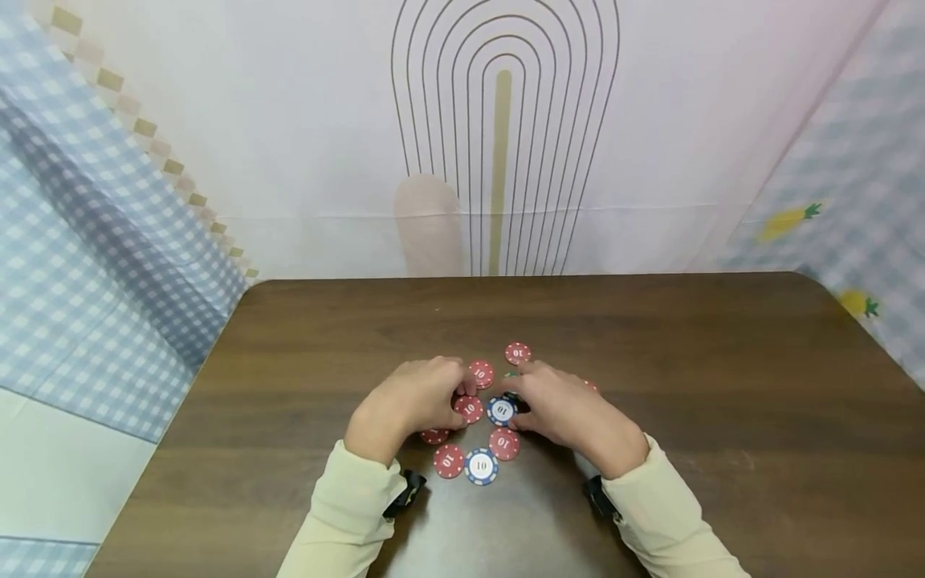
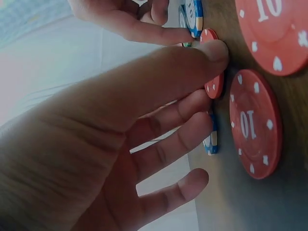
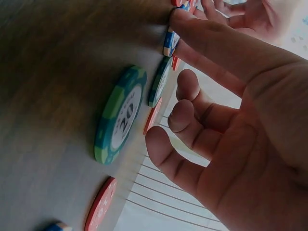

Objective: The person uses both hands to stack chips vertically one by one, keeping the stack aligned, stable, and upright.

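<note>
My left hand [image 1: 419,393] has thumb and fingers around a red poker chip [image 1: 469,410] marked 10; in the left wrist view they pinch that red chip [image 2: 214,87] by its edges. Just to the right, my right hand [image 1: 571,408] grips a blue-and-white poker chip [image 1: 502,412] between thumb and forefinger. That blue chip [image 3: 168,44] shows its edge in the right wrist view, while the other fingers bend loosely past it. Beside them lies a green chip [image 3: 160,83], and closer to the camera a green chip marked 20 [image 3: 120,120], mostly hidden by my right hand from above.
More chips lie flat around the hands: a red one [image 1: 517,353] at the back, another red one [image 1: 481,374], a red one [image 1: 449,461] and a blue one [image 1: 481,466] in front. A brown wooden table [image 1: 303,337] meets a patterned cloth [image 1: 303,160] behind.
</note>
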### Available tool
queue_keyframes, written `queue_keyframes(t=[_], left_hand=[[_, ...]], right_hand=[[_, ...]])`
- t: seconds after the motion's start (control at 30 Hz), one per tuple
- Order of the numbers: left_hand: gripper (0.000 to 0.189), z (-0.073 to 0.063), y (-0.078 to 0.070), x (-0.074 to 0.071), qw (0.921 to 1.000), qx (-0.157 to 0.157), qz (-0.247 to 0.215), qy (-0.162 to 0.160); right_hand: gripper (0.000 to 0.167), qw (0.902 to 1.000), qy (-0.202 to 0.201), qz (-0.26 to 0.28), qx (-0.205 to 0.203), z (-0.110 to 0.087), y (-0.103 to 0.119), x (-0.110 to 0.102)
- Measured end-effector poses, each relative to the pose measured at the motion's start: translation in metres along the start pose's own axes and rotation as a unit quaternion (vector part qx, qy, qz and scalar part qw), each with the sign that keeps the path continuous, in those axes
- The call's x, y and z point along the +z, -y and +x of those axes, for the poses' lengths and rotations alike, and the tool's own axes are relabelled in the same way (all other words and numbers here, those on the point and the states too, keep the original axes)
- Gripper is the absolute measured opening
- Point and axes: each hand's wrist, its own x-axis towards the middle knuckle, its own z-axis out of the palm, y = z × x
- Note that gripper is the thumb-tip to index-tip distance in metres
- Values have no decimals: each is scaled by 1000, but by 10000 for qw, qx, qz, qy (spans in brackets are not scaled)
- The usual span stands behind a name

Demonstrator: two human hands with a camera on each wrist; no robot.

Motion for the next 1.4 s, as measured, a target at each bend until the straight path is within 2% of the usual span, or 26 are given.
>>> queue_keyframes(t=[0.3, 0.4, 0.6, 0.73, 0.83, 0.97, 1.1, 1.4], left_hand=[[26, -1, -2, 3, 9992, -63, 369, -138], [27, 0, -3, 1, 9994, -119, 330, -59], [31, 0, -3, -1, 9996, -180, 221, -42], [31, 0, -5, -2, 9994, -17, 316, -157], [30, 1, -7, -2, 9988, 156, 377, -276], [34, 1, -10, -1, 9963, 465, 542, -479], [33, 3, -13, 4, 9926, 776, 674, -644], [28, 5, -18, 9, 9891, 950, 711, -873]], right_hand=[[39, 9998, -3, -128, 156, 1, 3, 0], [38, 9998, -54, -75, 178, 0, 3, 0], [35, 9997, 106, 41, 197, -1, 4, -2], [34, 9998, 94, 57, 189, 0, 4, -1], [28, 9999, 24, 153, 39, 1, 3, 0], [20, 9988, -103, 405, -237, 2, 2, 1], [15, 9971, -142, 691, -286, 2, 0, 3], [14, 9961, -182, 862, -96, 1, 1, 4]])
